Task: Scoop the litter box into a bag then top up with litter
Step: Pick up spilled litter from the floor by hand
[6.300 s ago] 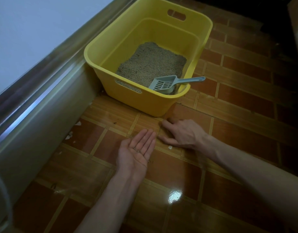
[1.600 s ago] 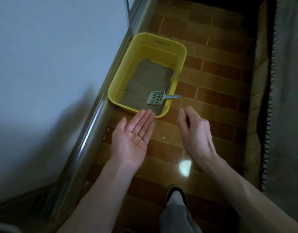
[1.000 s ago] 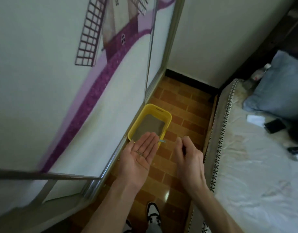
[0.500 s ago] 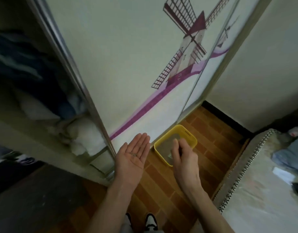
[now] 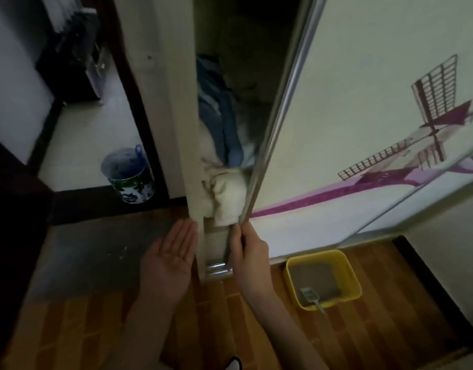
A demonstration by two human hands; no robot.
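Yellow litter box (image 5: pixel 347 273) down on the brown tiled floor (image 5: pixel 377 332), at the lower right, just beside the foot of the sliding wardrobe door (image 5: pixel 363 108). Inside it, a flat bed of grey-brown litter (image 5: pixel 314 279) covering the bottom. Grey slotted scoop (image 5: pixel 310 295) lying in the near corner, head on the litter, handle leaning over the near rim.

Out past the doorway at the left, a round bucket (image 5: pixel 128 177) standing on pale floor, lined with a bluish bag; green and dark blue print round its outer wall, too blurred to read. Nothing plainly visible inside it.

Wardrobe partly open: folded blue cloth (image 5: pixel 219 121) stacked above a cream bundle (image 5: pixel 227 196) in the gap. Door panel printed with a windmill picture (image 5: pixel 427 129) and a purple band; no legible writing anywhere.

Left hand (image 5: pixel 168 260) held palm up, fingers straight and together, fingertips near the wardrobe's frame post (image 5: pixel 176 102); possibly a few small specks on the palm, too faint to be sure. Right hand (image 5: pixel 250 259) seen from the back, thumb and forefinger drawn close as in a pinch, in front of the door's metal edge; whether anything is held between them cannot be told. Both hands well apart from the litter box.
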